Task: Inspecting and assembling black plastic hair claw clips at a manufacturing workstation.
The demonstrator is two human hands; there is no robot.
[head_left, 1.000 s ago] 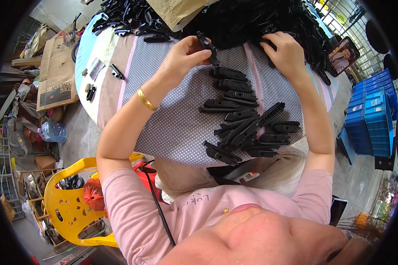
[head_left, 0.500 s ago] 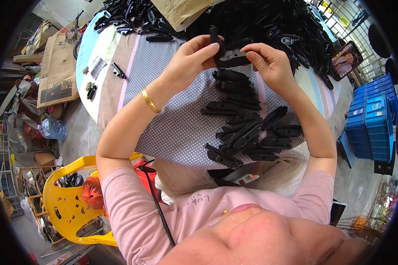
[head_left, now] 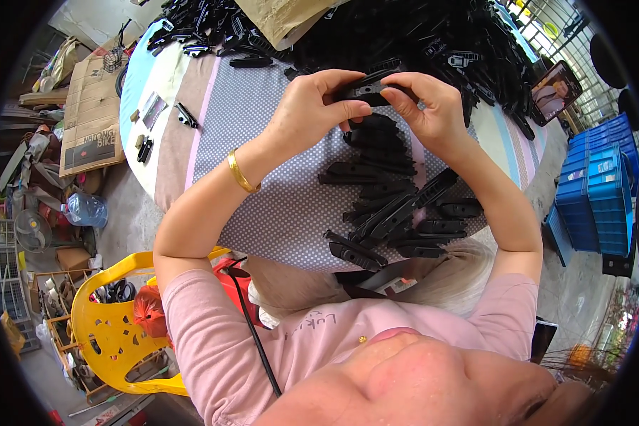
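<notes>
My left hand (head_left: 319, 106) and my right hand (head_left: 426, 106) grip a long black plastic part (head_left: 369, 90) between them, held over the table. Thumbs and fingers pinch it from both ends. Part of it is hidden behind the fingers, so whether it is one piece or two I cannot tell. Below my hands, a loose row of similar black plastic parts (head_left: 390, 220) runs toward the near table edge, several lying across one another. A large heap of black parts (head_left: 412, 42) covers the far side of the table.
A brown paper bag (head_left: 280, 21) lies on the heap. A phone (head_left: 557, 92) leans at the right edge of the cloth-covered table (head_left: 263, 227). A few small parts (head_left: 187, 116) lie to the left. Blue crates (head_left: 596, 192) stand right, a yellow chair (head_left: 106, 334) left.
The black part my left hand held upright has tipped down against the part in my right hand. My left hand has moved slightly downward and turned, with its thumb now under the part.
</notes>
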